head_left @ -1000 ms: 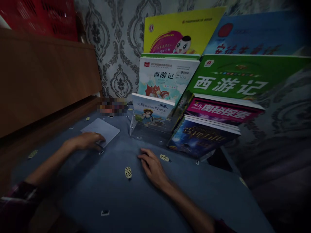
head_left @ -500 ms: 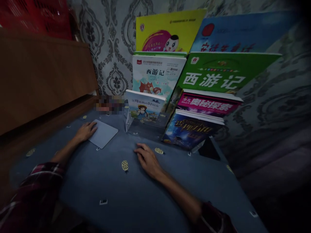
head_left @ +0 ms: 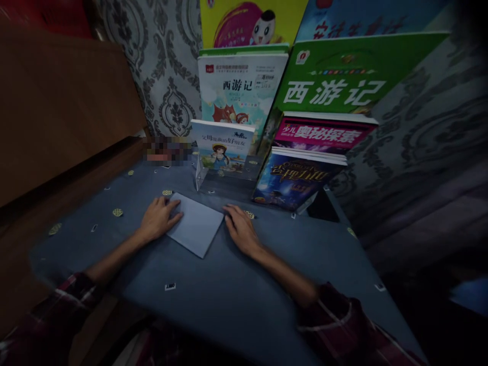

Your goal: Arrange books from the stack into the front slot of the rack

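Left hand: the person's left hand (head_left: 158, 218), left of the frame's centre, lies palm down and loosely open, fingers slightly spread; fingertips and thumb rest on the left edge of the pale flat rectangle, and nothing is gripped.
Right hand: the right hand (head_left: 243, 231), at the centre, is half open with fingers gently bent, holding nothing; its fingertips are at the rectangle's right corner, though whether they touch it I cannot tell.
Pale rectangle: a plain, pale grey-blue, thin flat rectangle (head_left: 196, 226) lies slantwise on the cloth between the hands, near the frame's centre.
Sleeves: dark plaid sleeves (head_left: 78, 295) cover both forearms, lower left and lower right.
Cloth: a blue-grey tablecloth (head_left: 247, 290) with yellow pineapple prints spreads across the middle and lower frame.
Small book: a blue paperback with a figure in a yellow hat (head_left: 224, 145) leans upright in a clear plastic stand, above centre.
Other books: a large green book with white characters (head_left: 335, 81) and a dark blue book with gold lettering (head_left: 297, 175) stand at upper right.
Cabinet: a brown wooden cabinet (head_left: 64, 112) fills the upper left.
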A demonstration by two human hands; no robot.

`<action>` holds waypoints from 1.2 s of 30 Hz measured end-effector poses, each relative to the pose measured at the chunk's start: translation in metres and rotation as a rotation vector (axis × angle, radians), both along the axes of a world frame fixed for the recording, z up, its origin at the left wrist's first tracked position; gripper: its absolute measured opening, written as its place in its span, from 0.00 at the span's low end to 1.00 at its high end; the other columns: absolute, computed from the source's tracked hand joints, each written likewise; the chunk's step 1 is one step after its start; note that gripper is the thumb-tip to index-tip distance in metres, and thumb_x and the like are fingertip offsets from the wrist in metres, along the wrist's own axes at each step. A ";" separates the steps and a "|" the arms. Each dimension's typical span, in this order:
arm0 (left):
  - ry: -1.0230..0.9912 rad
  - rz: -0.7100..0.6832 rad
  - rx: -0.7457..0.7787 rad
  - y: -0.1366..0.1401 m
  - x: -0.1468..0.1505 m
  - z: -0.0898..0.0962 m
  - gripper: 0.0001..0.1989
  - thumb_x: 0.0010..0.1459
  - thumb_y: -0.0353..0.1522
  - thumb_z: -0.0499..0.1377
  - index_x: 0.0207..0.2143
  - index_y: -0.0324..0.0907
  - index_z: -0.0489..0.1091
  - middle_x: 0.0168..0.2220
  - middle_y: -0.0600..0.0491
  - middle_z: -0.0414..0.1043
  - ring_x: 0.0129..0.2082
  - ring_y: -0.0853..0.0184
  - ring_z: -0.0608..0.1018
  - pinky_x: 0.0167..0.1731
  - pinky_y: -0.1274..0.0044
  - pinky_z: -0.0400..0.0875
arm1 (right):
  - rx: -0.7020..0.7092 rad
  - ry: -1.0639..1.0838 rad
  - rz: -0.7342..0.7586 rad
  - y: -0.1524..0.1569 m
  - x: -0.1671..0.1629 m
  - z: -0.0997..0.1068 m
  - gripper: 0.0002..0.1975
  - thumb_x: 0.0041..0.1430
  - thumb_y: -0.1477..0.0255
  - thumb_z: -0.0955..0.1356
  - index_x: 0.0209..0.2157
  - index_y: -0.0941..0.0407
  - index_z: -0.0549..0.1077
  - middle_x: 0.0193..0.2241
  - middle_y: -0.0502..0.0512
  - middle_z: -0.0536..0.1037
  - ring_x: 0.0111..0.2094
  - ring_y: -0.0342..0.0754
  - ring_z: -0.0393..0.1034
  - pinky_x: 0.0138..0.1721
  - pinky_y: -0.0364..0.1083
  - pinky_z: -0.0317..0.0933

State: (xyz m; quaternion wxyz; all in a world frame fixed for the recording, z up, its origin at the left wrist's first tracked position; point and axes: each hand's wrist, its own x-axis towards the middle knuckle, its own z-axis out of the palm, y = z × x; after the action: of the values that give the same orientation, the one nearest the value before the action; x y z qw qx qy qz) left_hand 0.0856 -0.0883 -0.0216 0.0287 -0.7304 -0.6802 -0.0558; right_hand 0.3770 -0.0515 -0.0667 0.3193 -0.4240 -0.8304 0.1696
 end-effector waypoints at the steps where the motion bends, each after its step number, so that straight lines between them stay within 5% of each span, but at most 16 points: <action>1: -0.004 -0.025 -0.010 -0.004 0.011 0.003 0.26 0.68 0.46 0.52 0.62 0.46 0.68 0.52 0.42 0.69 0.51 0.52 0.73 0.53 0.62 0.71 | 0.001 -0.003 -0.017 0.000 0.003 0.000 0.20 0.71 0.70 0.58 0.57 0.55 0.72 0.57 0.65 0.75 0.61 0.58 0.68 0.61 0.61 0.61; 8: 0.002 -0.173 -0.082 -0.021 0.075 0.016 0.19 0.68 0.40 0.55 0.59 0.46 0.70 0.47 0.45 0.69 0.48 0.56 0.74 0.40 0.70 0.72 | 0.090 -0.127 -0.108 -0.012 0.033 0.010 0.17 0.70 0.70 0.60 0.54 0.55 0.74 0.55 0.64 0.77 0.57 0.60 0.71 0.56 0.61 0.66; 12: 0.095 -0.270 0.025 -0.024 0.091 0.011 0.14 0.69 0.36 0.54 0.52 0.41 0.73 0.49 0.43 0.72 0.50 0.53 0.73 0.46 0.64 0.70 | 0.209 -0.283 -0.016 -0.033 0.032 0.018 0.15 0.69 0.74 0.61 0.50 0.56 0.77 0.54 0.66 0.78 0.56 0.60 0.71 0.58 0.61 0.64; 16: 0.097 -0.319 0.084 -0.024 0.091 0.001 0.16 0.70 0.33 0.52 0.56 0.39 0.70 0.57 0.43 0.73 0.54 0.55 0.73 0.51 0.64 0.69 | 0.247 -0.329 0.117 -0.046 0.023 0.022 0.16 0.70 0.75 0.61 0.52 0.57 0.76 0.55 0.64 0.79 0.57 0.57 0.71 0.58 0.59 0.66; 22: 0.116 -0.289 0.116 -0.025 0.085 -0.005 0.17 0.70 0.36 0.53 0.57 0.42 0.71 0.59 0.42 0.72 0.57 0.52 0.73 0.49 0.62 0.70 | 0.131 -0.414 0.166 -0.049 0.012 0.031 0.19 0.72 0.75 0.59 0.58 0.62 0.73 0.59 0.68 0.76 0.64 0.58 0.66 0.65 0.62 0.60; 28: 0.103 -0.311 0.153 -0.024 0.083 -0.009 0.17 0.70 0.34 0.51 0.57 0.41 0.71 0.60 0.41 0.72 0.57 0.52 0.74 0.49 0.61 0.70 | 0.024 -0.439 0.342 -0.046 -0.001 0.033 0.26 0.74 0.65 0.60 0.67 0.61 0.62 0.70 0.66 0.61 0.72 0.55 0.52 0.72 0.64 0.44; 36: 0.124 -0.324 0.138 -0.023 0.083 -0.007 0.19 0.69 0.34 0.50 0.58 0.40 0.71 0.60 0.40 0.72 0.59 0.50 0.72 0.50 0.60 0.69 | -0.068 -0.400 0.105 -0.057 0.042 0.023 0.31 0.71 0.62 0.63 0.68 0.65 0.62 0.69 0.71 0.60 0.72 0.59 0.50 0.71 0.61 0.50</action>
State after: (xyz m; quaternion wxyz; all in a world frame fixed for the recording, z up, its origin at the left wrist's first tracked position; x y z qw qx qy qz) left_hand 0.1682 -0.1118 -0.0283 0.1111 -0.8287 -0.5452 -0.0610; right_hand 0.4193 -0.1081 -0.0433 0.1242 -0.4157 -0.8920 0.1264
